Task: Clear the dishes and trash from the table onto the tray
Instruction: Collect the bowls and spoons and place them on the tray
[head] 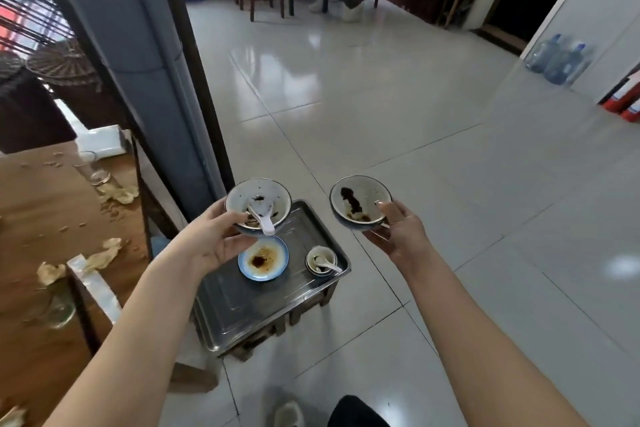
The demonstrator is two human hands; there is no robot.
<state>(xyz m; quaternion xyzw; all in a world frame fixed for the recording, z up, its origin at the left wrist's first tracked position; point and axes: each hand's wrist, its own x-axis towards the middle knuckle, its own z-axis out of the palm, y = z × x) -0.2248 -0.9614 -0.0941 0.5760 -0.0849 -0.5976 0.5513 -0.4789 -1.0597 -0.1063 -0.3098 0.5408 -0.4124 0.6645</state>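
While both hands are loaded: the person stands over the tray (242, 315), which sits on a low stool (313, 303) just beside the table (41, 218).
Left hand: the left hand (214, 241) grips the left bowl (273, 199) from its near side, with fingers curled round the wall. A white spoon (264, 220) lies inside. This bowl hangs above the tray's far corner, not touching it.
Right hand: the right hand (398, 230) cups the right bowl (360, 201) from below, with the thumb hooked over the rim. Dark sauce streaks the inside. This bowl is out over the floor, to the right of the tray.
Already on the tray: a blue-rimmed saucer (263, 262) with sauce dregs, and a small cup (320, 258) holding its own spoon. The two stand apart.
Not yet cleared: a far glass (95, 168) near the table's end, what looks like a near glass (57, 308), crumpled scraps (116, 192) scattered about, crumbs, and a white box (100, 142) at the far corner.
Progress: about midway, I'd judge. Once these two bowls are set down, the crockery looks mostly dealt with. The glasses and all the trash remain, and part of the table is out of view.
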